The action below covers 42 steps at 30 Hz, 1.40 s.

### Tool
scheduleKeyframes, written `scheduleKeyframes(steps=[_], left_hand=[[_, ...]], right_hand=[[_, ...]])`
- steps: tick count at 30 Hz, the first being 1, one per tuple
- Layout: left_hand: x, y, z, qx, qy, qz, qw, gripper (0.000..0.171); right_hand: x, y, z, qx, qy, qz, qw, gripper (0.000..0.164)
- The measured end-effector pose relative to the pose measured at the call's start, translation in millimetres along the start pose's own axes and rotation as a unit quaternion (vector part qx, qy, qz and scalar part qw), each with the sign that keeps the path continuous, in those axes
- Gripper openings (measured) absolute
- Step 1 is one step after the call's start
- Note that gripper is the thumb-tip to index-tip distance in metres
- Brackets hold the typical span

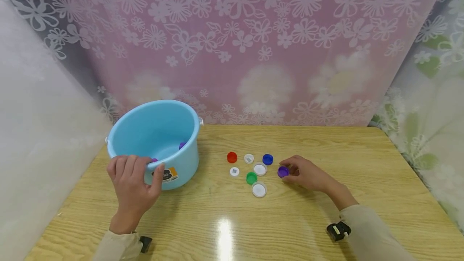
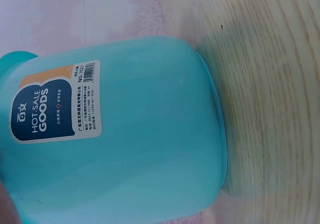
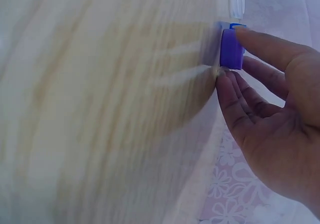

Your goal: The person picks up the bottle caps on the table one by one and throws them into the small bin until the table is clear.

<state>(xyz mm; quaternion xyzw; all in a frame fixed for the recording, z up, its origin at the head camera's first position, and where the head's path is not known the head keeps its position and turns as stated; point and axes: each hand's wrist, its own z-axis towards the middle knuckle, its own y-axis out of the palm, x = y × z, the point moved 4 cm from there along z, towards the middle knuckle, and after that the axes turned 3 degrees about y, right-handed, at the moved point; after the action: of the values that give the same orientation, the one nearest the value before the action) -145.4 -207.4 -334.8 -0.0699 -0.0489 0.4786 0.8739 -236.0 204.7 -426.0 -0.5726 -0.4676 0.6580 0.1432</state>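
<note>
My left hand grips the near rim of a light blue bucket, fingers over the edge and thumb on the outside. The bucket tilts slightly, and its labelled side fills much of the left wrist view. Inside it, small purple pieces show near the bottom, partly hidden by the rim and hand. On the right, my right hand has thumb and fingers around a purple bottle cap at the tabletop. In the right wrist view the purple cap stands at the fingertips, thumb against its side.
Left of the right hand lie a red cap, a blue cap, a green cap and several white lids, including one large white lid. A floral curtain hangs behind the wooden table.
</note>
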Motion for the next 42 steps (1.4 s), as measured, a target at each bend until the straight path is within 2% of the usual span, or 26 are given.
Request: scheduleKeyframes(steps=[10,27,42], left_hand=[[-0.2,-0.8,-0.6,0.001,-0.002,0.001,1.0000,0.048],[1.4,0.9,-0.2,-0.001,0.001,-0.003,1.0000,0.048],[2.5,1.5,1.3,0.015,0.002,-0.006,0.9999,0.049]], right_hand=[[2,2,1,0.005,-0.004,-0.001,1.000,0.036],[7,1,0,0.022,0.007,0.009,1.000,0.037],[5,-18,1,0.071,0.022,-0.001,0.997,0.036]])
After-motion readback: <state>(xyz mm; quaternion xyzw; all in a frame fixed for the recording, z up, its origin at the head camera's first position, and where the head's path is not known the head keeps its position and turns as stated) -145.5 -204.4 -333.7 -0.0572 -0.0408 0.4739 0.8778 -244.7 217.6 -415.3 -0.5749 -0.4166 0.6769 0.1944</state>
